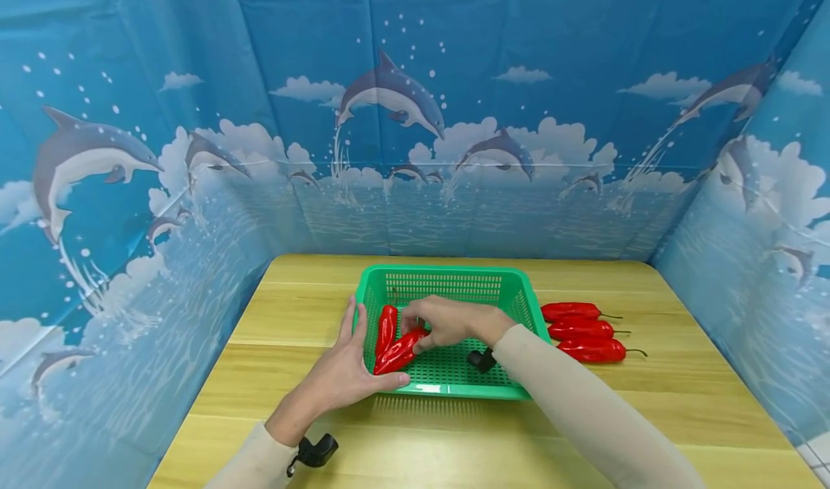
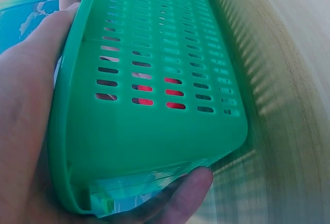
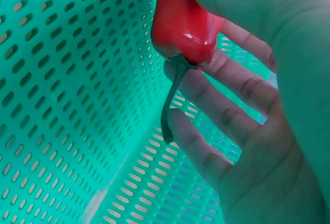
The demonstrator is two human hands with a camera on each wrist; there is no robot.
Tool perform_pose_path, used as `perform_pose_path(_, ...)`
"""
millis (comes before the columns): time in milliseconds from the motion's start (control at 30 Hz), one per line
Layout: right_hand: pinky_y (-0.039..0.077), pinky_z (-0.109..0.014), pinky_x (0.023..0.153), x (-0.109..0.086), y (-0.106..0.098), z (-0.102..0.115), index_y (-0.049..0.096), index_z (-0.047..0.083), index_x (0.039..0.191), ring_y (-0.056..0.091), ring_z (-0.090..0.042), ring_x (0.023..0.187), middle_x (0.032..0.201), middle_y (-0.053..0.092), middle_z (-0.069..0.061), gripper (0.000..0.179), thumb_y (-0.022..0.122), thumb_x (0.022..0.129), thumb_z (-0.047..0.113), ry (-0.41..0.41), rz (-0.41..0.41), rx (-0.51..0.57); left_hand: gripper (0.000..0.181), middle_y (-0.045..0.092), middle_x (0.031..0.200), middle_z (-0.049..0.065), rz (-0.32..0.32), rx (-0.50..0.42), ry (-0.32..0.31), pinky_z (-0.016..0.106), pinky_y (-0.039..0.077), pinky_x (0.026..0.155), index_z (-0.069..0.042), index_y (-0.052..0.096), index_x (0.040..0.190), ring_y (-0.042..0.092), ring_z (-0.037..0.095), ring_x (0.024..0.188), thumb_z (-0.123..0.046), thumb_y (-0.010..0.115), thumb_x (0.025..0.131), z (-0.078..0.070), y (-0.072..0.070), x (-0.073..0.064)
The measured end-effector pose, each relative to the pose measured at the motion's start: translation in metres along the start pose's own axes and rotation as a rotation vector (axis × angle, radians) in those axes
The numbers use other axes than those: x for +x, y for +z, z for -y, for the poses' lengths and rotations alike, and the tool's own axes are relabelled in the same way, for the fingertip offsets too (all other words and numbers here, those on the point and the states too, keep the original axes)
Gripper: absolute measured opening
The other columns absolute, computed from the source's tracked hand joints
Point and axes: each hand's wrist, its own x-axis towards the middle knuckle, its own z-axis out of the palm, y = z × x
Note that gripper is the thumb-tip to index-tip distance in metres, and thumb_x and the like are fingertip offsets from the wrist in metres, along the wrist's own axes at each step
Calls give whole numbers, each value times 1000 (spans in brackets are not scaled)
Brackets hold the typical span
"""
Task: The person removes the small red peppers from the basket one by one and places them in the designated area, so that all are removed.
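Note:
A green perforated basket (image 1: 480,391) stands on the wooden table. My left hand (image 1: 346,366) holds its near left corner, thumb along the front rim and fingers along the left side. Inside the basket, my right hand (image 1: 447,320) grips a red pepper (image 1: 397,353) that lies slanted at the left end. In the right wrist view the thumb presses on that pepper (image 3: 188,22), and its dark green stem hangs beside the fingers. Another red pepper (image 1: 387,323) lies against the left wall. Through the slots, the left wrist view shows bits of red.
Right of the basket, three red peppers lie in a row on the table: a far one (image 1: 570,311), a middle one (image 1: 580,329) and a near one (image 1: 593,350). A blue dolphin-print curtain (image 1: 415,208) encloses the table at the back and sides.

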Motion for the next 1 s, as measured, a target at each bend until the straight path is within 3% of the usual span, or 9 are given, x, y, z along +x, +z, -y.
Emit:
perform_pose_path(267,60,-31,97,-10,-2,0,80,23,138,66,-12,109,125,74,8,33,89,107,28,20,-18,-39,151,-24,196,-5,17,2,-4,35,57,61,-14,-2,188,83,19,88,-80,89,88,2,0,-1)
perform_pose_path(533,59,-29,92,-19,-5,3,81,24,145,63,-15,109,121,68,8,37,86,109,31,14,-24,-30,152,-23,197,-5,20,2,-11,34,57,60,-14,-3,188,77,14,75,-82,88,87,3,0,-2)
perform_pose_path(900,61,-32,92,-33,-8,3,82,23,141,62,-12,107,124,70,5,33,86,109,30,-4,-77,-17,153,-24,196,-6,14,-10,-6,35,58,60,-16,-2,188,80,13,81,-84,88,86,3,0,1)
perform_pose_path(1000,62,-35,94,-37,-9,3,82,24,141,63,-12,109,126,71,6,33,86,109,31,3,-93,-24,152,-25,196,-7,18,-5,-9,36,57,59,-16,-2,188,78,13,76,-84,88,86,3,0,1)
